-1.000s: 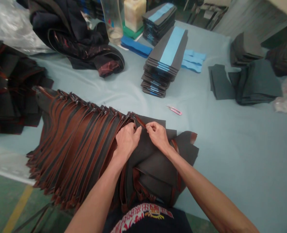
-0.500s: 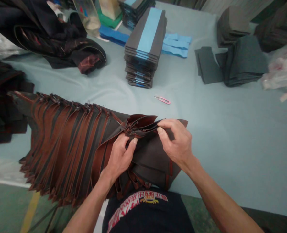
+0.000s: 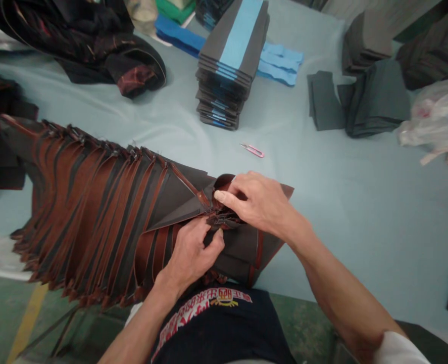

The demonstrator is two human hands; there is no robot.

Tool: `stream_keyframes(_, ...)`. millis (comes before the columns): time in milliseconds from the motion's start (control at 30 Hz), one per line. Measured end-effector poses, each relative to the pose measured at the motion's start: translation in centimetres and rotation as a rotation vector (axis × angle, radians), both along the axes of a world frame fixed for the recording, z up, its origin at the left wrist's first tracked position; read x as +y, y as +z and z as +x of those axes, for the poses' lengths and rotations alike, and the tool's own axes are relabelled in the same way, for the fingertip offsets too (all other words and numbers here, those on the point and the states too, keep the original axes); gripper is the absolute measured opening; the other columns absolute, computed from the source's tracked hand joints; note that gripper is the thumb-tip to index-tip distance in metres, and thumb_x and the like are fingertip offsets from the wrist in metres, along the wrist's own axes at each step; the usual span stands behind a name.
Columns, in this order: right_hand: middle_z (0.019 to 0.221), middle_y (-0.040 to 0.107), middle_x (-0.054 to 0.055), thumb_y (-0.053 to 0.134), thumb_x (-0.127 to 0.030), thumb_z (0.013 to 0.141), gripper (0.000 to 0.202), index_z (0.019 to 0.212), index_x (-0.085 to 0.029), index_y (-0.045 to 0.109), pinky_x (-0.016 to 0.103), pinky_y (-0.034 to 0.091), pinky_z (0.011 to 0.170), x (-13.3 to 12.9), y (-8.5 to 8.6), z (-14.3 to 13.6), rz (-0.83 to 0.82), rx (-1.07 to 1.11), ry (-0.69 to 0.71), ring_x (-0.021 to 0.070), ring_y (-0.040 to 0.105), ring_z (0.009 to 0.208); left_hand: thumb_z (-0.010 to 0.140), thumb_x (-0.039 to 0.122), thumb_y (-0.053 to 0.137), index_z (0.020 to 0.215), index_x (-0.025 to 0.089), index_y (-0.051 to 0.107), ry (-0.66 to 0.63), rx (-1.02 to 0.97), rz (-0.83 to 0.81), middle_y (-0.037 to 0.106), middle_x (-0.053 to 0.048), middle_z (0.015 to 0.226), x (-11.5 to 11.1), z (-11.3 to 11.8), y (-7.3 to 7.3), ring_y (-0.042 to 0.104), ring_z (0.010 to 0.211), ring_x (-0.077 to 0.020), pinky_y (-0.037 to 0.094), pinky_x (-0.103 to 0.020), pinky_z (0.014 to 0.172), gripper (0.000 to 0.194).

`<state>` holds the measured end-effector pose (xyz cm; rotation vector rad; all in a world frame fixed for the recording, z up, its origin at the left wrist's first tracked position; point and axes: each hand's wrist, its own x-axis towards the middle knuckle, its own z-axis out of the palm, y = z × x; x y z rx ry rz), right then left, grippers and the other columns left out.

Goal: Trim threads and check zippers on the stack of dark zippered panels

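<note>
A long row of overlapping dark grey fabric pieces with brown edging (image 3: 91,212) lies across the near side of the table. At its right end, my left hand (image 3: 195,247) is closed on the gathered edges of several pieces, thumb toward the right. Just above and to the right, my right hand (image 3: 259,202) pinches a fold of the same fabric pieces between thumb and fingers. Its fingertips are partly hidden behind the thumb. Beyond my hands, pink-handled thread snips (image 3: 252,150) lie on the table.
A tall stack of dark grey pieces with a light blue band (image 3: 227,65) stands behind the snips, beside light blue strips (image 3: 282,63). Dark green cloth stacks (image 3: 379,98) and clear plastic (image 3: 432,111) lie at right. A dark garment bundle (image 3: 95,45) is at back left.
My right hand has moved left along the fabric, close to my left hand, and turned over the gathered edges. My left hand keeps its hold. The camera view has shifted slightly.
</note>
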<state>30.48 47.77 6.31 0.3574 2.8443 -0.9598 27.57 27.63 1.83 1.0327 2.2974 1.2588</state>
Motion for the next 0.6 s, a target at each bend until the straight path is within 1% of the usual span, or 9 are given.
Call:
stream_keyframes(67,0.070,0.068,0.004,0.062,-0.060,0.100,0.055,0.060,-0.021,0.059,0.033,0.027,0.065,-0.5,0.2,-0.7,-0.028,-0.095,0.035,0.0187,0.056,0.073,0.092,0.015,0.053,0.094,0.021,0.067,-0.009,0.020,-0.010,0.078,-0.005,0.088,0.1,0.4,-0.1,0.075,0.082,-0.0211,0.056,-0.031,0.075,0.015)
stream_keyframes(133,0.066,0.064,0.001,0.058,-0.061,0.101,0.055,0.063,-0.021,0.059,0.032,0.026,0.063,-1.0,0.5,-1.6,-0.110,-0.135,0.027,0.0161,0.052,0.067,0.091,0.015,0.053,0.085,0.021,0.064,-0.029,0.038,-0.042,0.075,-0.004,0.080,0.1,0.9,-0.2,0.072,0.075,-0.0207,0.054,-0.032,0.070,0.014)
stream_keyframes(233,0.061,0.058,-0.003,0.056,-0.048,0.102,0.048,0.063,-0.021,0.058,0.031,0.028,0.061,-1.6,0.2,-3.1,-0.268,-0.228,0.029,0.0128,0.047,0.060,0.089,0.015,0.052,0.076,0.022,0.058,-0.079,0.042,-0.070,0.069,-0.003,0.071,0.1,1.6,-0.3,0.066,0.066,-0.0187,0.050,-0.031,0.065,0.015)
stream_keyframes(300,0.056,0.051,-0.005,0.063,-0.033,0.094,0.039,0.059,-0.021,0.052,0.029,0.027,0.058,-2.0,-0.8,-3.9,-0.347,-0.291,-0.003,0.0114,0.043,0.057,0.087,0.014,0.052,0.074,0.022,0.056,-0.069,0.042,-0.068,0.068,-0.003,0.070,0.1,2.0,-0.3,0.065,0.065,-0.0185,0.049,-0.031,0.065,0.016)
stream_keyframes(367,0.054,0.043,-0.006,0.063,-0.024,0.088,0.035,0.059,-0.022,0.045,0.029,0.024,0.053,-2.3,-2.3,-4.6,-0.464,-0.279,-0.079,0.0102,0.037,0.054,0.086,0.013,0.052,0.073,0.022,0.054,-0.039,0.051,-0.065,0.067,-0.003,0.070,0.0,2.2,-0.3,0.065,0.067,-0.0194,0.049,-0.032,0.066,0.016)
stream_keyframes(433,0.054,0.038,-0.007,0.060,-0.024,0.092,0.036,0.062,-0.023,0.040,0.027,0.022,0.050,-2.5,-3.9,-4.9,-0.634,-0.226,-0.143,0.0095,0.033,0.052,0.085,0.012,0.051,0.072,0.023,0.053,-0.042,0.070,-0.072,0.067,-0.004,0.071,0.0,2.6,-0.3,0.065,0.068,-0.0203,0.050,-0.033,0.067,0.016)
stream_keyframes(500,0.055,0.039,-0.008,0.055,-0.028,0.097,0.036,0.065,-0.024,0.039,0.025,0.025,0.049,-2.4,-5.1,-5.2,-0.775,-0.185,-0.227,0.0095,0.034,0.051,0.083,0.012,0.052,0.070,0.023,0.052,-0.097,0.101,-0.091,0.066,-0.004,0.068,0.0,3.3,-0.3,0.063,0.065,-0.0204,0.049,-0.034,0.066,0.017)
stream_keyframes(567,0.058,0.047,-0.006,0.049,-0.032,0.103,0.035,0.069,-0.024,0.045,0.023,0.036,0.052,-2.2,-5.8,-5.4,-0.854,-0.174,-0.271,0.0108,0.043,0.053,0.082,0.012,0.053,0.069,0.024,0.052,-0.132,0.112,-0.112,0.066,-0.003,0.066,0.0,4.1,-0.5,0.063,0.063,-0.0201,0.049,-0.034,0.065,0.018)
stream_keyframes(600,0.060,0.054,-0.004,0.045,-0.035,0.106,0.035,0.073,-0.024,0.051,0.024,0.042,0.056,-2.0,-5.8,-5.4,-0.838,-0.160,-0.257,0.0121,0.049,0.056,0.082,0.013,0.054,0.069,0.024,0.052,-0.121,0.107,-0.118,0.066,-0.003,0.064,-0.1,4.5,-0.6,0.063,0.062,-0.0198,0.049,-0.034,0.065,0.017)
